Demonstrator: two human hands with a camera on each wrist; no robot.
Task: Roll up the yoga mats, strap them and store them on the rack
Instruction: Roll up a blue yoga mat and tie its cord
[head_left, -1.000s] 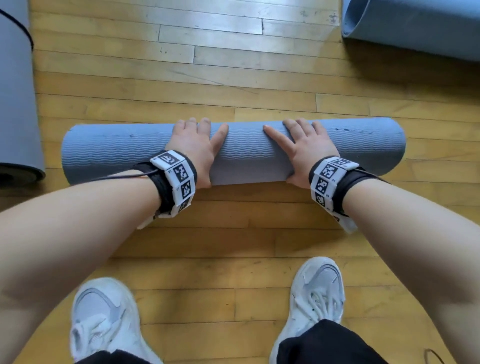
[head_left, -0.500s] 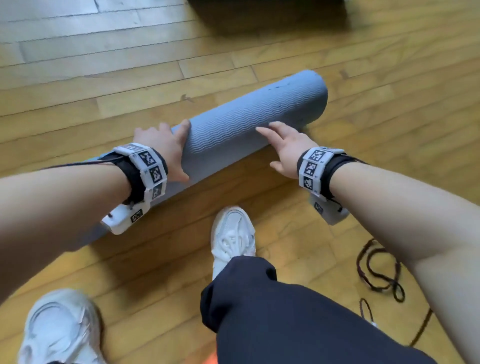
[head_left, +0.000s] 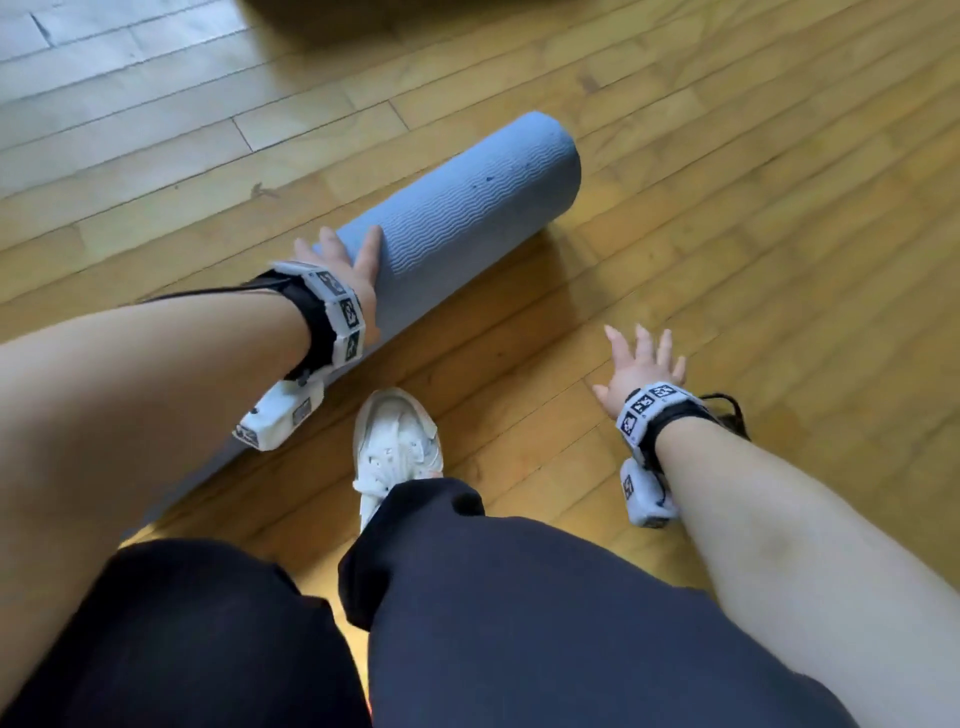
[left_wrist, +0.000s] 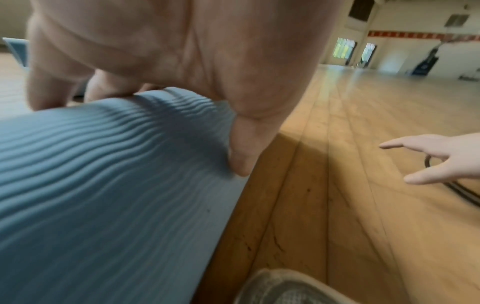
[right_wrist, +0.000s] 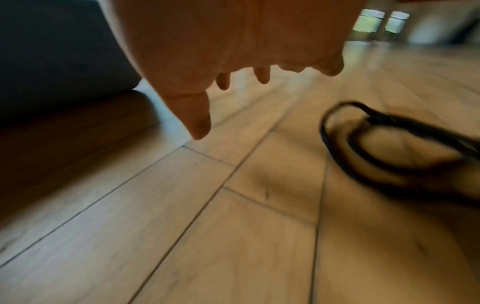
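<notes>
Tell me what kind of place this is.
Probably a sports hall or gym: a wide wooden plank floor, what looks like a basketball hoop stand by the far wall, and a rolled blue yoga mat.

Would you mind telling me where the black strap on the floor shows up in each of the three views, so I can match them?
Head: the black strap only peeks out at the right, just behind the right wrist.
Left wrist: at the right edge, a dark loop below the right hand's fingers.
Right wrist: right of centre, a blurred loop on the boards.
Shared landmark: the rolled blue mat, also seen left in both wrist views.
</notes>
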